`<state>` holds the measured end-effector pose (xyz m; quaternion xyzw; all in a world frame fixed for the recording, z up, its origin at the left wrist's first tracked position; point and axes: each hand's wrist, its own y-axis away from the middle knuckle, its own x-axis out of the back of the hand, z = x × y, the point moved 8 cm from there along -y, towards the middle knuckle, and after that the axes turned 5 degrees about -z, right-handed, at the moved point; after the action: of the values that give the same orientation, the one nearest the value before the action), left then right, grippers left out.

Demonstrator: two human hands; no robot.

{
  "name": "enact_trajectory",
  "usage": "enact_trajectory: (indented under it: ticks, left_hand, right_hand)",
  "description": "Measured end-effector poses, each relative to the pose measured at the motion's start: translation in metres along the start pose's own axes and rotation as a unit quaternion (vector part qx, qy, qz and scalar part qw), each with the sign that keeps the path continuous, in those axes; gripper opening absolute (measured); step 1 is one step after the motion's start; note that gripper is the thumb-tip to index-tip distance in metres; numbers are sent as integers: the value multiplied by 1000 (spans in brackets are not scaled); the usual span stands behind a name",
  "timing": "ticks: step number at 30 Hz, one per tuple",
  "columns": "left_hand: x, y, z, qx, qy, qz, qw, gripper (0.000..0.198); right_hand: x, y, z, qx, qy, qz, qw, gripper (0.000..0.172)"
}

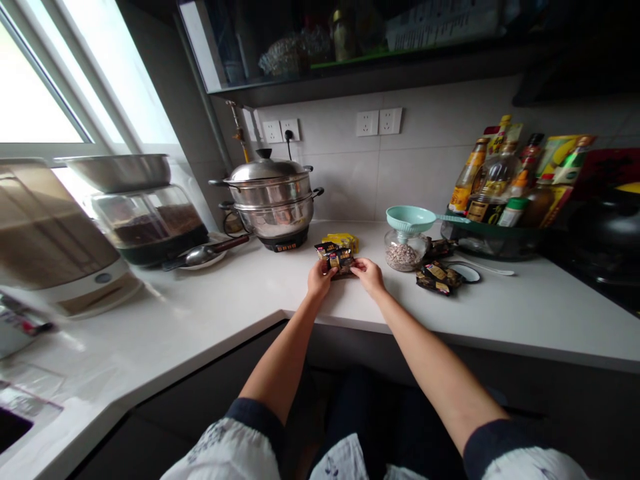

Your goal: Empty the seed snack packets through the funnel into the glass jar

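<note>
Both hands meet at a small black and gold packet [341, 259] near the front of the white counter [265, 280]. My left hand [321, 277] pinches its left side, and my right hand [369, 273] grips the right edge. Behind the packet lie another black packet [325, 249] and a yellow package [345, 240]. To the right stands a glass jar [401, 256] partly filled with small pale brown pieces, with a mint-green funnel [410, 219] in its mouth. More black packets [436, 279] lie right of the jar, beside a round white lid [465, 273].
A steel steamer pot [274, 200] stands at the back left. Ladles [205, 254] rest on a plate, near clear containers and a metal bowl [117, 172]. Bottles [470, 177] fill a dark green basket [495, 241] at right. A dark cabinet [370, 73] hangs above.
</note>
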<state>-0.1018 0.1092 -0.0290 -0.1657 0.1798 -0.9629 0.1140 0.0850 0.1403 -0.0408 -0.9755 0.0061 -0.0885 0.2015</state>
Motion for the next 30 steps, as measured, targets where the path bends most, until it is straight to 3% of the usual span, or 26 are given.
enact_trajectory:
  ticks: [6,11,15,21,26,30]
  left_hand:
    - [-16,1,4,1,114,-73,991,37]
    - [-28,6,13,16,216,-79,973,46]
    - [-37,7,27,31,273,-57,960,46]
    - [-51,-5,77,16,263,-55,963,45]
    - [-72,-10,129,-13,260,-86,962,42]
    - [-87,-11,166,-53,210,-104,971,41]
  right_hand:
    - [13,10,-16,26,-3,49,998,21]
    - [23,23,-29,74,28,82,994,31]
    - [33,39,-47,163,98,106,976,44]
    - [51,53,-91,296,274,109,908,50]
    - [87,46,-121,319,353,165,864,46]
    - [115,40,-136,323,341,198,860,44]
